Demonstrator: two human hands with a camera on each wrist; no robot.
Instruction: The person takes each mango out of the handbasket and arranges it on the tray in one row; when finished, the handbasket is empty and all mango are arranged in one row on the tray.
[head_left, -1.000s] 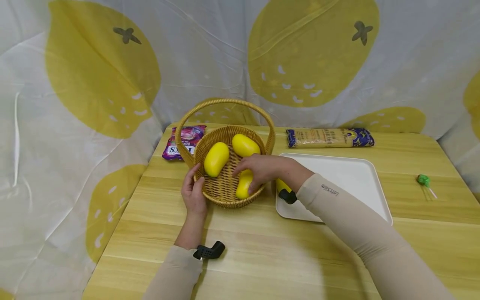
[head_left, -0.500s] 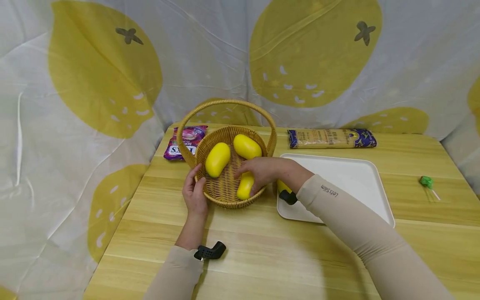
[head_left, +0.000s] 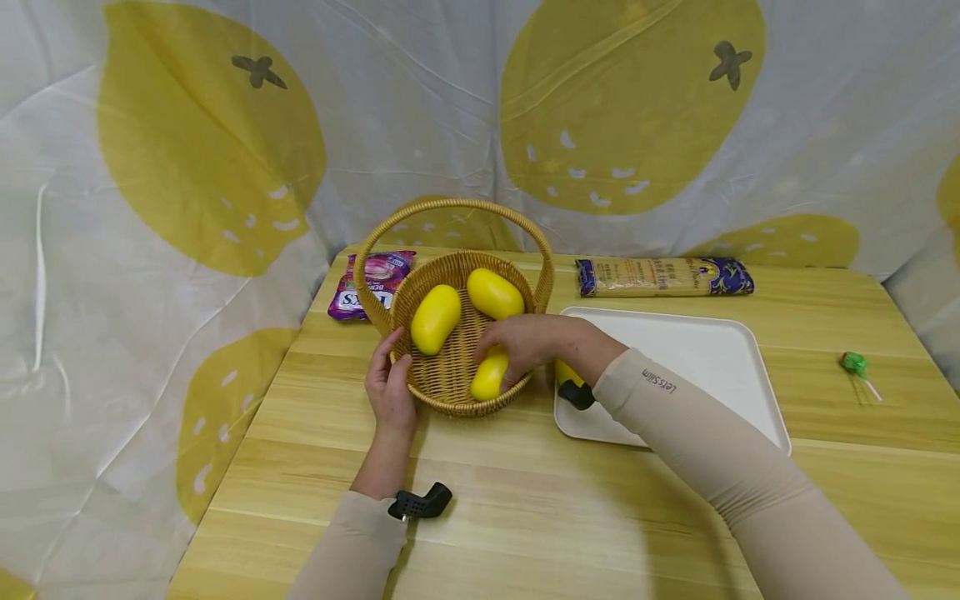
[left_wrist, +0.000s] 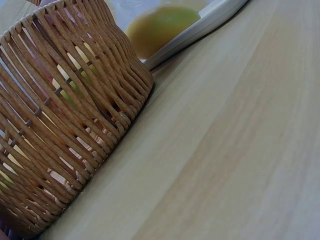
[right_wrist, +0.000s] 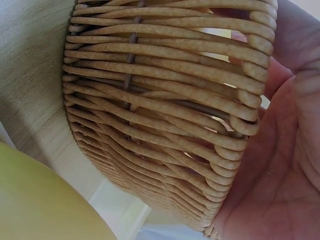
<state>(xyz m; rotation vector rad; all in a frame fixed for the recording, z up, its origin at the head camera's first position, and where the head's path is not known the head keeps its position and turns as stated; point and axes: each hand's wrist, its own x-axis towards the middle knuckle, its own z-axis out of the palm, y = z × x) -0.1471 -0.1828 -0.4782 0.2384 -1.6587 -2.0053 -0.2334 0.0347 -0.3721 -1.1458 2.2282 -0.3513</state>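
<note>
A round wicker basket (head_left: 448, 410) with a tall arched handle stands on the table, and its woven side (left_wrist: 75, 115) fills much of the left wrist view. Inside lie smooth yellow mangoes, one on the left (head_left: 436, 320) and another at the back right (head_left: 495, 293). My left hand (head_left: 392, 392) holds the basket's left rim. Reaching over the right rim, my right hand (head_left: 521, 346) grips a third mango (head_left: 489, 375) near the front; the hand covers part of it. In the right wrist view, the palm (right_wrist: 280, 145) lies against the rim.
Right of the basket is a white tray (head_left: 697, 367) with a mango (head_left: 567, 372) at its left end, partly behind my right wrist. A noodle packet (head_left: 663, 277) lies behind the tray, a purple snack bag (head_left: 367, 283) behind the basket's left. A green lollipop (head_left: 853, 364) lies far right.
The fingers of my right hand have drawn in a little around the front mango, which has shifted slightly. The left hand and the basket hold their place.
</note>
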